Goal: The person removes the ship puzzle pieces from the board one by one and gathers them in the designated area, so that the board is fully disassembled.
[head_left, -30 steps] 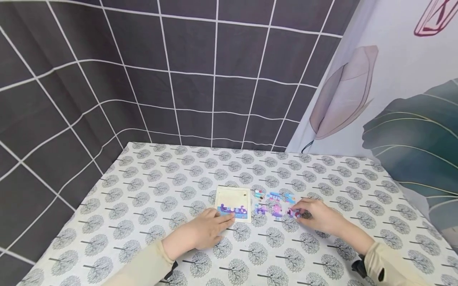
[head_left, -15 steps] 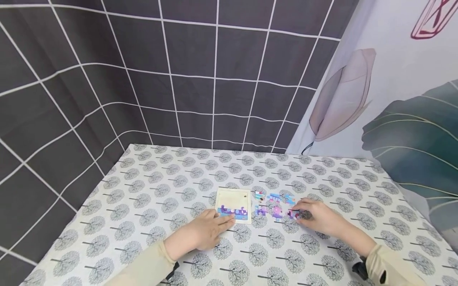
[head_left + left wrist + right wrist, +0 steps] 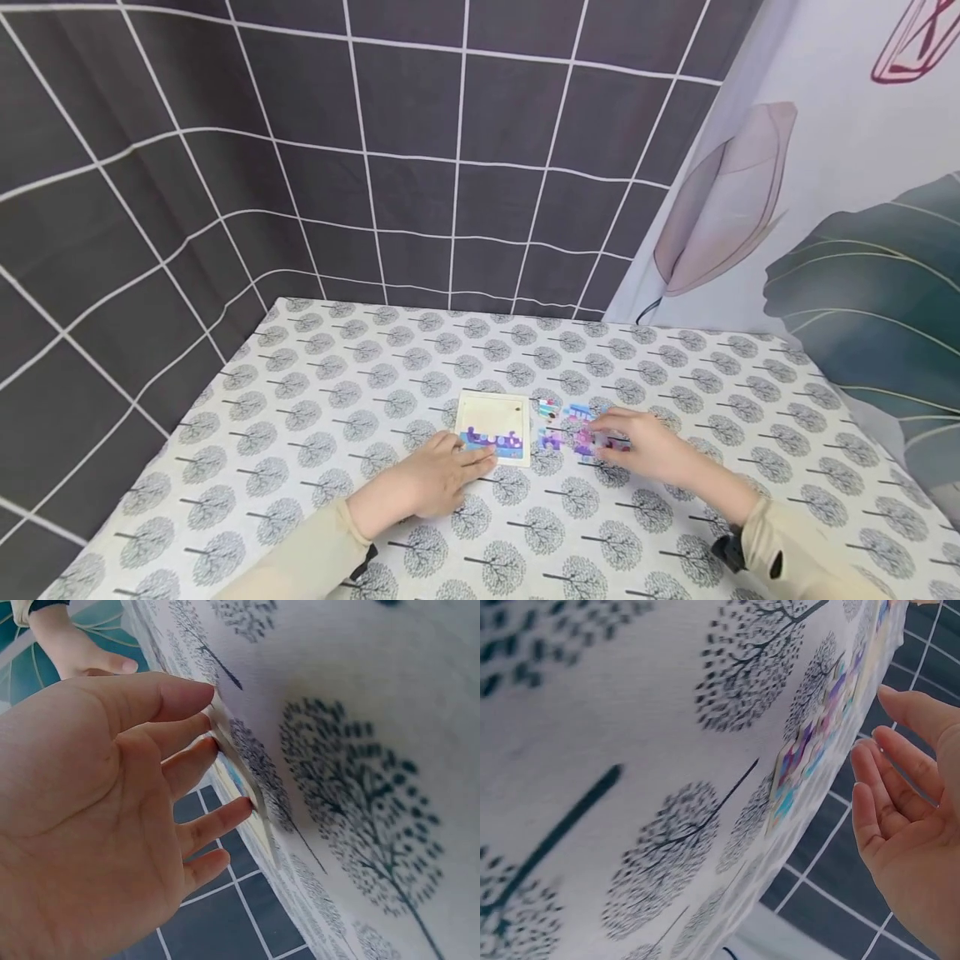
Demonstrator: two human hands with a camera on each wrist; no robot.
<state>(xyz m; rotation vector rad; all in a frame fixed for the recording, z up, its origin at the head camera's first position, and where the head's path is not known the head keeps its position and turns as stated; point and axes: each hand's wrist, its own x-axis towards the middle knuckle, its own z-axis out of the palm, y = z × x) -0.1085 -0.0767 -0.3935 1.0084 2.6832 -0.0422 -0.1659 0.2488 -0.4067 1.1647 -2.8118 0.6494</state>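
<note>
In the head view a square cream puzzle tray (image 3: 491,412) lies on the table, its lower part filled with joined purple and blue jigsaw pieces (image 3: 491,444). My left hand (image 3: 438,477) rests its fingers on the tray's near edge; the left wrist view shows fingertips touching the rim (image 3: 244,780). Right of the tray lie several loose jigsaw pieces, among them a purple one (image 3: 551,439), a pink one (image 3: 581,437) and a blue one (image 3: 581,412). My right hand (image 3: 647,446) hovers over the rightmost pieces, partly covering them. In the right wrist view its loosely bent fingers hold nothing.
A white cloth (image 3: 360,392) printed with grey trees covers the table. Behind it hangs a dark curtain (image 3: 405,192) with a white grid, and on the right a pale curtain (image 3: 712,250) with leaf patterns. A small teal and white piece (image 3: 548,409) lies beside the tray.
My right hand has shifted left, from the rightmost dark purple piece towards the pink one. My left hand stays at the tray's edge. The camera view has shifted slightly.
</note>
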